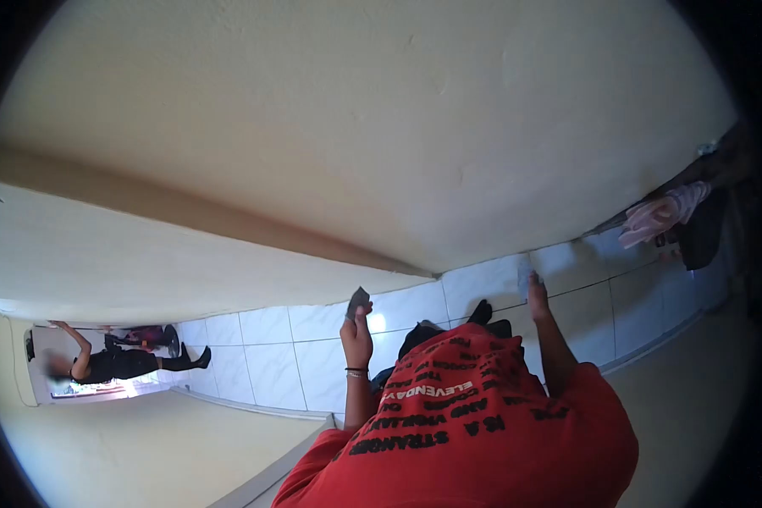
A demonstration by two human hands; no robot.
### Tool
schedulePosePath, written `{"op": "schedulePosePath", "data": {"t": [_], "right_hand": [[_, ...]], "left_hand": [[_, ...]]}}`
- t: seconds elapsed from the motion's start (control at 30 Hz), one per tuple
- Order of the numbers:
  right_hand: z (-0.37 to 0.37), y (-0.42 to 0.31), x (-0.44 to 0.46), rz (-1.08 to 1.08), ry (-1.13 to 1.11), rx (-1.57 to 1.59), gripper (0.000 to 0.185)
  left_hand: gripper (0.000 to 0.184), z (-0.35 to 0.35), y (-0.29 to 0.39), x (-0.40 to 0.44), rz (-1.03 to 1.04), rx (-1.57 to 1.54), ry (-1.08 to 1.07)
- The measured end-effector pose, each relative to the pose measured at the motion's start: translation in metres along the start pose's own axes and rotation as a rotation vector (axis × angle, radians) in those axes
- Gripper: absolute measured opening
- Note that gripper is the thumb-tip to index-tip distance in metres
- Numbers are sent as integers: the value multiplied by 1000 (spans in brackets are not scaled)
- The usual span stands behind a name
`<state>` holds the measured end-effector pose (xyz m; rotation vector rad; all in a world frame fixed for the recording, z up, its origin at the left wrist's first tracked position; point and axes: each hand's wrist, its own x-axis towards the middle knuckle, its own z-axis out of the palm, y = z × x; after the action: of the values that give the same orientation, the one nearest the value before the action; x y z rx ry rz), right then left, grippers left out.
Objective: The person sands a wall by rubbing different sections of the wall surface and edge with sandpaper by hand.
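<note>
- Cream wall (313, 110) spanning most of the view, a ledge (186, 207) running across it.
- White tiled floor (330, 368) alongside.
- Red printed shirt (483, 440) on the wearer.
- Another person (118, 364) in dark clothes, well apart, arm raised.
- Pink cloth (652, 220) near the far end.
- Left hand (357, 340), fingers closed around a dark flat piece (358, 300), which juts beyond them.
- Right hand (537, 295), beside a pale patch (523, 275); cannot tell whether its fingers grip it.
</note>
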<state>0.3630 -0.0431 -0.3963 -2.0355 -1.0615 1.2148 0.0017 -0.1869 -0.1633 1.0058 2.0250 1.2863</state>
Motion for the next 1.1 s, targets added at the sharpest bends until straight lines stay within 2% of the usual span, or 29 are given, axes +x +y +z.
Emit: {"op": "schedulePosePath", "data": {"t": [0.07,0.13,0.27,0.4,0.53,0.6,0.63,0.7,0.93,1.03,1.1], "right_hand": [[-6,-15,17,-91,-226,-50,53],[7,-57,10,-105,-317,-165,49],[52,-144,-33,-314,-519,-162,50],[119,-178,-73,-431,-549,-281,49],[156,-202,-120,-454,-500,-207,48],[165,-203,-123,-435,-588,-170,48],[170,-201,-128,-436,-579,-169,48],[174,-203,-132,-393,-304,-75,49],[143,-267,-200,-439,-180,63,51],[140,-282,-231,-450,-182,171,46],[148,-279,-243,-616,-74,337,42]], "left_hand": [[34,1,21,15,64,-128,84],[30,-3,38,29,151,-94,99],[24,-23,67,47,230,-127,104],[22,-57,78,58,293,-116,89],[23,-82,69,65,336,-137,87],[25,-84,58,67,319,-166,76],[25,-87,53,67,324,-171,70],[27,-90,46,68,310,-215,78],[26,-126,7,83,199,-316,-35],[25,-135,3,98,257,-257,-125],[24,-140,12,106,316,-243,-175]]}}
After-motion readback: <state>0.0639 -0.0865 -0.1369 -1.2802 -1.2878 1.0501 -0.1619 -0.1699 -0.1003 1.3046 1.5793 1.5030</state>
